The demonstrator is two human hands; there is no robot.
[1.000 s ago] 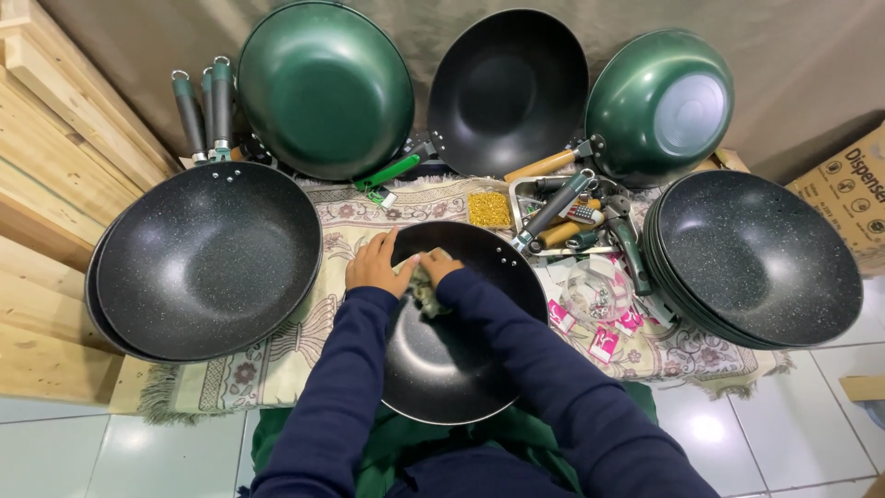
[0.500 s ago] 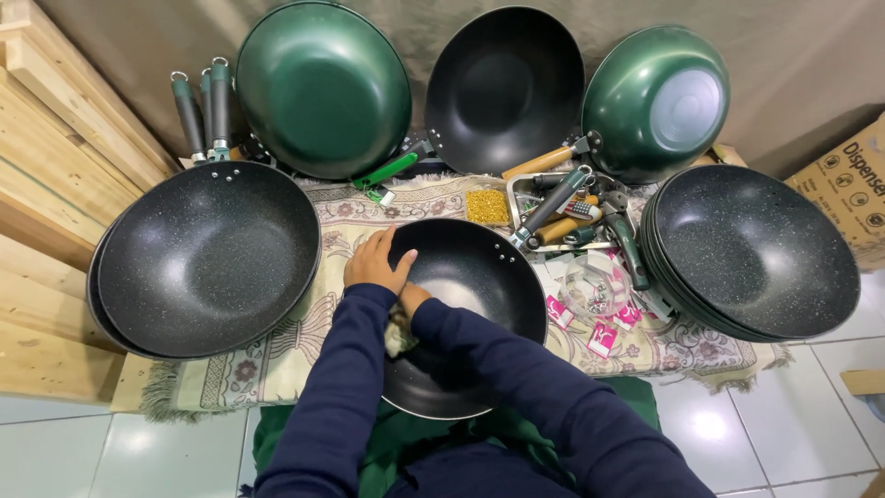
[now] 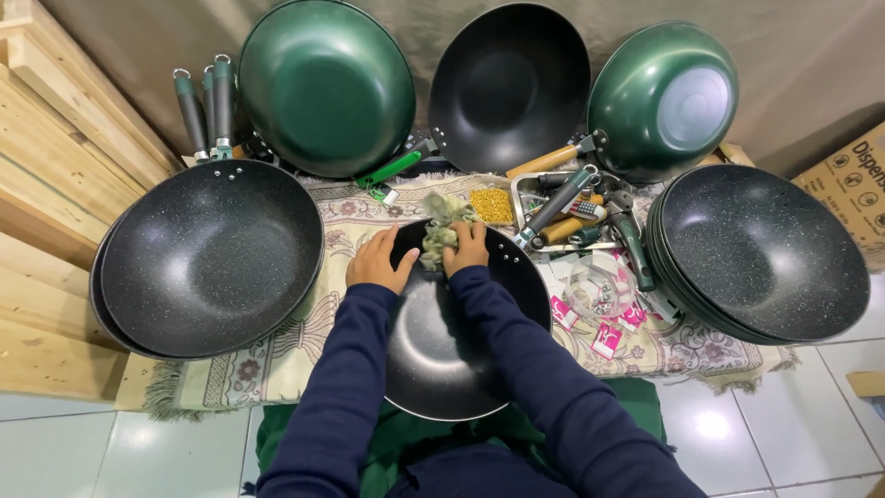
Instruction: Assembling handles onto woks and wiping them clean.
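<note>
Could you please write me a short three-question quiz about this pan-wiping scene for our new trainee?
1. True or false: the right hand presses a cloth on the black pan.
2. Where does the left hand rest? A) on that pan's rim B) on the cardboard box
3. What colour is the outside of the pan leaning at back right?

Key: 1 true; 2 A; 3 green.
</note>
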